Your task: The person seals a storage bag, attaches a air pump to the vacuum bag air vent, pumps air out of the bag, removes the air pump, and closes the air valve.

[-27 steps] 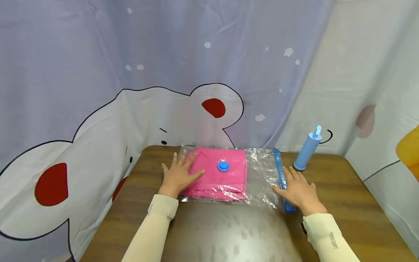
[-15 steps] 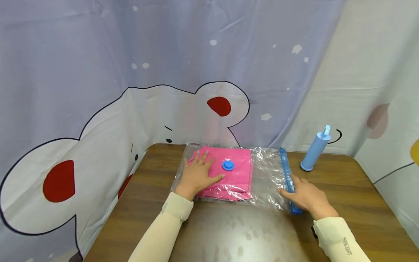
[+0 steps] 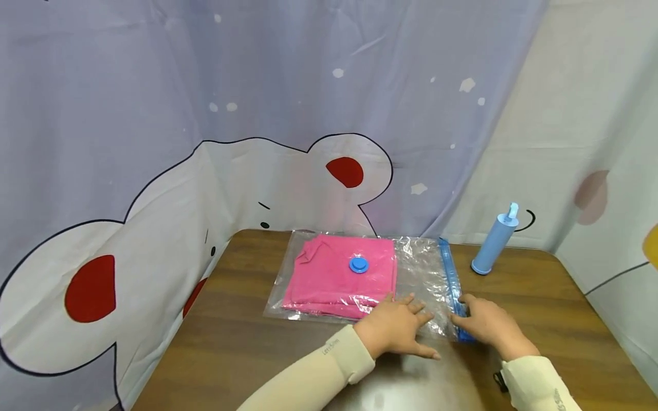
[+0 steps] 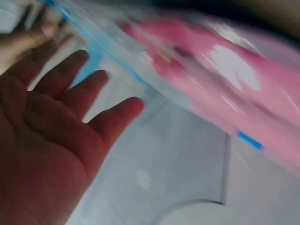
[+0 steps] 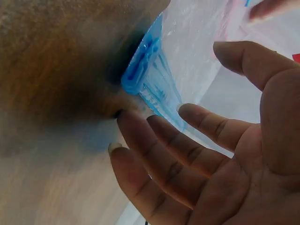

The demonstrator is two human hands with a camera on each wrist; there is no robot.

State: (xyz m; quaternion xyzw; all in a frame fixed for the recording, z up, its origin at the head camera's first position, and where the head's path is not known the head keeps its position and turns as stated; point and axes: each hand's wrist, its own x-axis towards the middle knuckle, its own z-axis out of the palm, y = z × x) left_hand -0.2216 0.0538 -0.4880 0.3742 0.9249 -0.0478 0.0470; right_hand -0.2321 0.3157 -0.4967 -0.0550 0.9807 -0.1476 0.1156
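A clear vacuum storage bag [image 3: 421, 277] lies flat on the table with a folded pink cloth [image 3: 329, 285] inside. A round blue valve [image 3: 358, 264] sits over the cloth, and a blue zip strip [image 3: 449, 271] runs along the bag's right end. My left hand [image 3: 396, 326], fingers spread, is over the bag's near edge by the cloth's corner; its palm and fingers [image 4: 70, 89] show in the left wrist view. At the near end of the zip strip is my right hand [image 3: 490, 325]. In the right wrist view its fingers [image 5: 173, 164] are loosely bent beside the strip, gripping nothing.
A light blue hand pump [image 3: 494, 244] stands at the back right of the brown wooden table [image 3: 231, 337]. Behind and beside the table hangs a patterned curtain [image 3: 257, 74].
My left hand has left the cloth's left side and swung right and nearer, toward the zip end. The right hand has shifted slightly down along the zip strip.
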